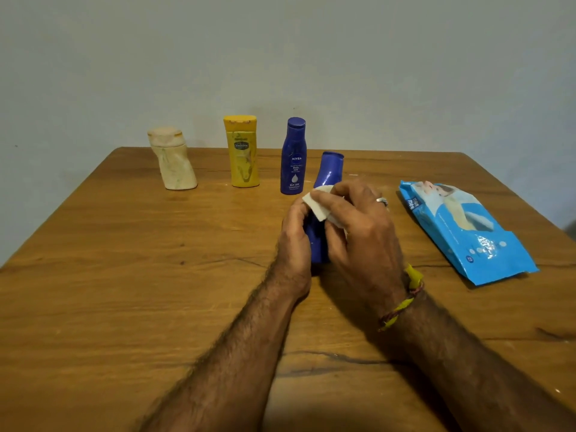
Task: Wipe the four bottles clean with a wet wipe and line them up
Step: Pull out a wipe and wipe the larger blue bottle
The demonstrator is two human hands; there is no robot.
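- Left hand [294, 227] wraps the lower body of the fourth bottle [327, 173], a blue one; grip curled round it, likely to brace it against the rubbing.
- The bottle leans cap-end away from the person, in front of the row; whether its base touches the surface [124, 275] can't be told.
- Right hand [355, 222] presses the wet wipe [318, 208] onto the bottle's side, fingers curled over it and pinching the folded wipe.
- Cream bottle [173, 162], yellow bottle [243, 152] and Nivea bottle [293, 157] stand upright in a row near the far edge, apart from each other; reads as the line being built left to right.
- Gap right of the Nivea bottle looks like the slot for the held one.
- Wipes pack [464, 229] lies flat to the right, near the wiping hand, probably for easy reach.
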